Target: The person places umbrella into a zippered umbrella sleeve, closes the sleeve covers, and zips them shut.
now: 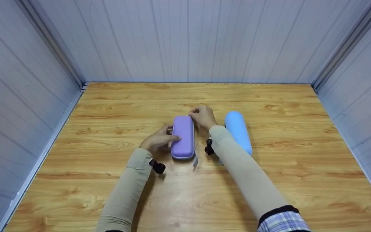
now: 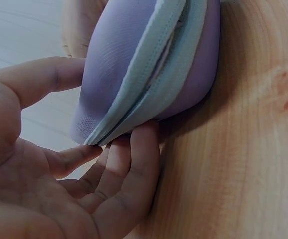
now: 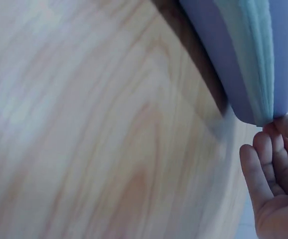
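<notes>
Your left hand (image 1: 158,140) grips the purple case (image 1: 183,137) at its near end, your right hand (image 1: 204,116) pinches its far end, and a blue case (image 1: 238,131) lies just right of it.

Looks like a purpose-built recording booth or test cell rather than anyone's home or office. You've got a wood-grain tabletop (image 1: 269,180) boxed in on three sides by pale grey ribbed panel walls (image 1: 185,38), with metal corner strips (image 1: 343,45) where the panels meet, kind of like prefab cabin siding. The only stuff on it is two zip cases, a purple case (image 1: 183,137) and a blue case (image 1: 238,131), laid out side by side like props. No furniture, clutter or decor-type stuff in sight, just flat even lighting everywhere.
</notes>
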A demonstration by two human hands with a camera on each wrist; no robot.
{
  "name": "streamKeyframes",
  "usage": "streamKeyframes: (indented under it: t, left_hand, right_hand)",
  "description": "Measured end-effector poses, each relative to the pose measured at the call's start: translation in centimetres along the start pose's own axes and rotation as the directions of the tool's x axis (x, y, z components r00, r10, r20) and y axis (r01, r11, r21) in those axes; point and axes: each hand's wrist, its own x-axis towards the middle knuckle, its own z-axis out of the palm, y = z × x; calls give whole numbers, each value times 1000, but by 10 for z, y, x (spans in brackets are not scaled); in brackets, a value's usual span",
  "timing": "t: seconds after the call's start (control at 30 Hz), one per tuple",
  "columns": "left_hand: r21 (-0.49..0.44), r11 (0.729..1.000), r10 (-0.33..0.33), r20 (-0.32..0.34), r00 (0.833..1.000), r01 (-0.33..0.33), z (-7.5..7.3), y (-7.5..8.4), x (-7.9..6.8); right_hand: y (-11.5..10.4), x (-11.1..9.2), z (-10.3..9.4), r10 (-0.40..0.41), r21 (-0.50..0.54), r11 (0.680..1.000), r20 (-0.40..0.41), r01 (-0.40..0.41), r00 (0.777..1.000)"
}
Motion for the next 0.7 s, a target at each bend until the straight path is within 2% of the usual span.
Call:
streamKeyframes:
  t: [0.43, 0.7]
  left_hand:
    - [26, 1000, -3, -10, 1000, 3, 1, 0, 3]
    - [24, 1000, 4, -8, 1000, -4, 0, 0, 0]
  right_hand:
    - [-4, 0, -6, 99, 33, 994, 31, -100, 995]
    - [-9, 1, -4, 52, -55, 997, 40, -50, 998]
